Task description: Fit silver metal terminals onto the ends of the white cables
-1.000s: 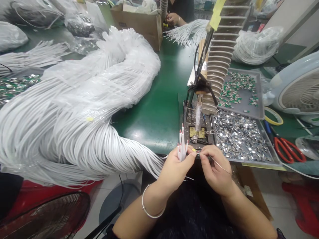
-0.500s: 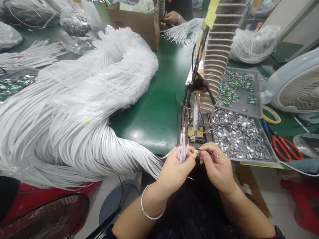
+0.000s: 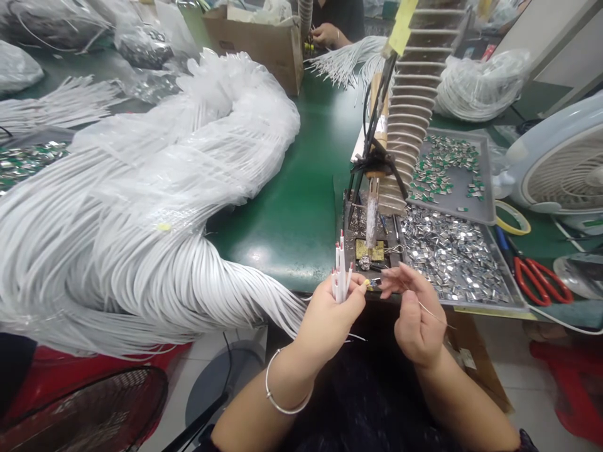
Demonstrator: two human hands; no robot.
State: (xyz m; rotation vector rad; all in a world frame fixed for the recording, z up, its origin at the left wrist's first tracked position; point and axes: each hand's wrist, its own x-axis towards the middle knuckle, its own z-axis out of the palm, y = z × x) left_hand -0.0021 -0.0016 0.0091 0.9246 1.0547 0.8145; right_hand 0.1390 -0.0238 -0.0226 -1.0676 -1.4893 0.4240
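My left hand [image 3: 330,320] is closed around several white cables [image 3: 340,276] whose red-tipped ends stand upright. Between its thumb and fingertips it also pinches a small metal connector [image 3: 375,283] with a bit of yellow at its base. Just to the right, my right hand [image 3: 421,320] has a thin solder wire [image 3: 434,316] running through its curled fingers; its fingertips are apart from the connector. Above the connector, a soldering iron [image 3: 372,210] hangs tip down over a yellow sponge [image 3: 377,250].
A large bundle of white cables [image 3: 155,263] covers the left of the green table [image 3: 268,232]. On the right are a tray of metal shells [image 3: 452,254], a tray of green boards [image 3: 445,169], red-handled scissors [image 3: 541,279] and a fan [image 3: 565,163]. A co-worker's hand [image 3: 326,35] shows at the back.
My right hand has drawn back to the right from the connector, its fingers loosening. My left hand, with cables and connector, has shifted slightly left.
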